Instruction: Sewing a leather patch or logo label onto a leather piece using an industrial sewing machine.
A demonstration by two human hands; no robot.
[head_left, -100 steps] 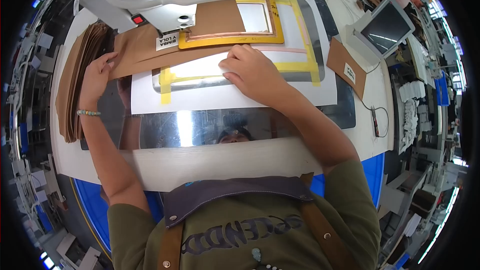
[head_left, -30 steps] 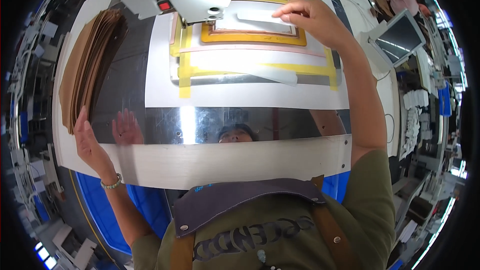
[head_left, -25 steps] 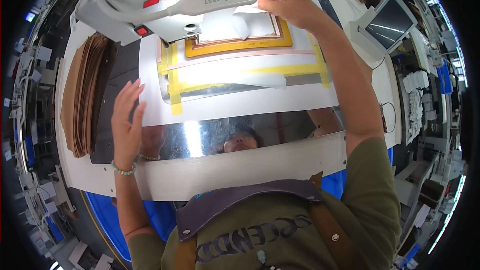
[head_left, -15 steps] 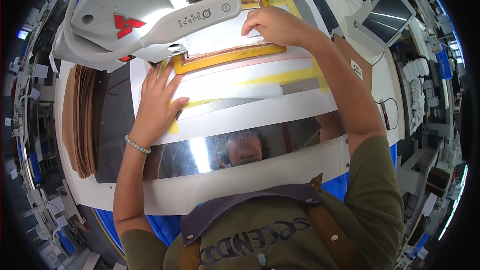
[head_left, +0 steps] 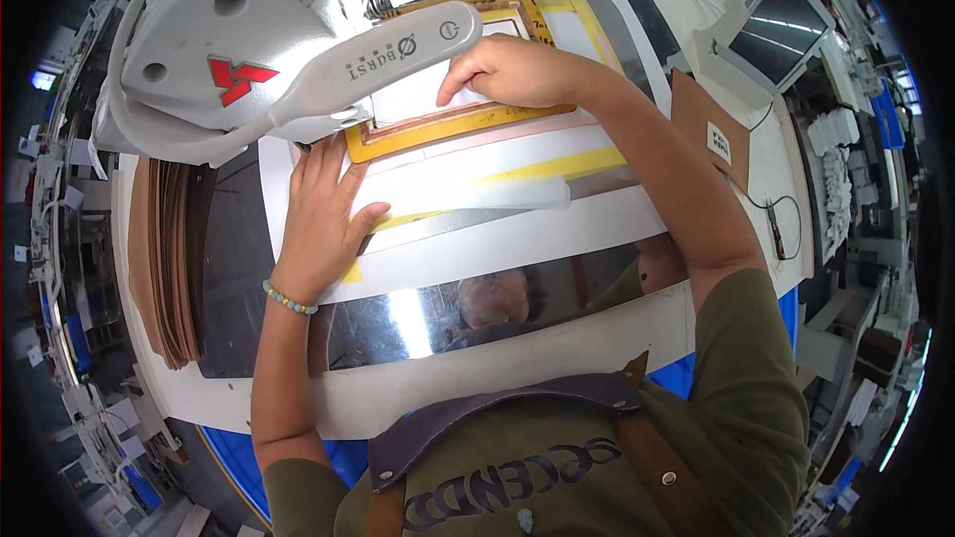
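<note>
Workshop aisles crowded with equipment curve around a pale counter (head_left: 557,350). Mirror-bright metal plating (head_left: 448,323) covers much of it, under a broad white sheet (head_left: 517,236) with yellow tape. Over the far left side hangs a large white machine head (head_left: 179,60). Brown pieces stand stacked (head_left: 164,259) at the left; a tilted screen (head_left: 781,30) and a labelled brown piece (head_left: 701,119) are at the right. Partly beneath the machine head, a yellow frame (head_left: 463,129) lies over the white sheet, a white layer (head_left: 408,99) inside its opening. Of the person's hands, the left hand (head_left: 323,204) lies spread and released at the frame's near left corner; the right hand (head_left: 522,70) has bent fingers at the white layer, and whether they grasp anything cannot be told. Nearer the body than the frame lies a slim translucent strip (head_left: 517,194); a beaded bracelet (head_left: 288,298) circles the left wrist
</note>
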